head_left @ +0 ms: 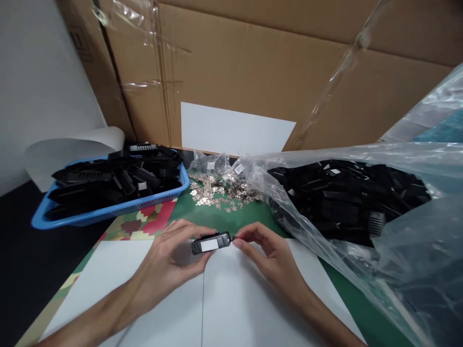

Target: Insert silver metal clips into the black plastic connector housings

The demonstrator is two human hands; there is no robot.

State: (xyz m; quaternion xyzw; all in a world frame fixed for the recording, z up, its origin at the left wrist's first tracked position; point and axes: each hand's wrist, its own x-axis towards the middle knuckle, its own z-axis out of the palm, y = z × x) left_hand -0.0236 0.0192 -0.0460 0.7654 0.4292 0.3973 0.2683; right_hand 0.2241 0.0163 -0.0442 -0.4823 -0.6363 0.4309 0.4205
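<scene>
Between the thumb and fingers of my left hand (pixel 175 250) is a small black plastic housing (pixel 220 241) with a white rectangular patch on its side. It is held above the white paper (pixel 231 299). My right hand (pixel 269 248) is closed in a pinch at the housing's right end. A tiny dark reddish piece (pixel 233 238) shows at the right fingertips, too small to name. Beyond the hands lies a pile of small shiny metal plates (pixel 217 193) on the green mat (pixel 249 217).
At the left stands a blue basket (pixel 119 208) heaped with black plastic parts (pixel 133 176). A clear plastic bag (pixel 300 212) full of black parts (pixel 347 197) lies open at the right. Small clear bags (pixel 213 164) sit behind the metal plates. A cardboard box (pixel 246 67) closes off the back.
</scene>
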